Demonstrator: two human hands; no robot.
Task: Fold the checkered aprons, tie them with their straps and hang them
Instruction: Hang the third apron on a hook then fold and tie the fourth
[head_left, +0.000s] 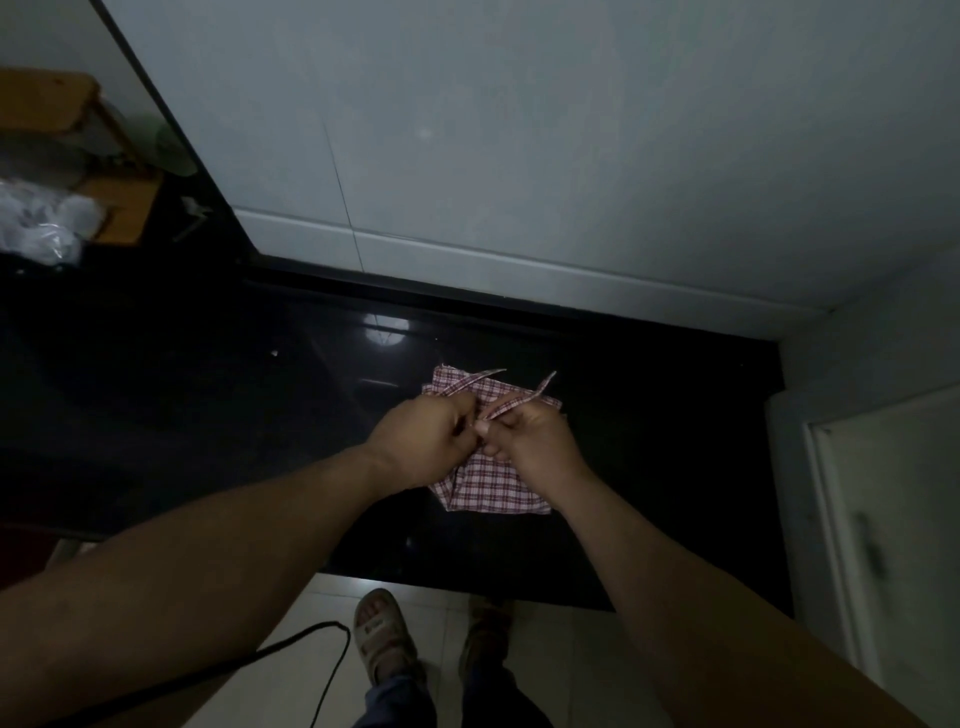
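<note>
Head view, looking down: we see the folded checkered apron (496, 486) lying flat on the glossy black counter (208, 415), just right of frame centre, its near edge showing below the two hands. We judge this to be the tying step: the fold looks done, the knot is not yet closed, and hanging is not started.

Person's left hand (422, 441) sits over the bundle's left part, fingers curled in, pinching one strap (480, 378) whose free end pokes out toward the upper right. Person's right hand (537, 441) is just beside it, thumb and forefinger pinching the other strap (540, 388), that end also pointing up and right. Its remaining fingers are curled under (we cannot tell if they touch the cloth). Both forearms come in from the bottom corners of the frame and converge, wrists bent slightly down, palms mostly hidden from us.

To do this well, we'd say:
- Pull both ends evenly and outward so the knot seats at the bundle's centre.
- Keep the fold pressed flat against the counter while cinching so the layers don't fan out (the lower left corner already looks a bit splayed).
- Leave enough free strap for a loop to hang by.

Pale tiled wall (571, 130) fills the top of the frame.
</note>
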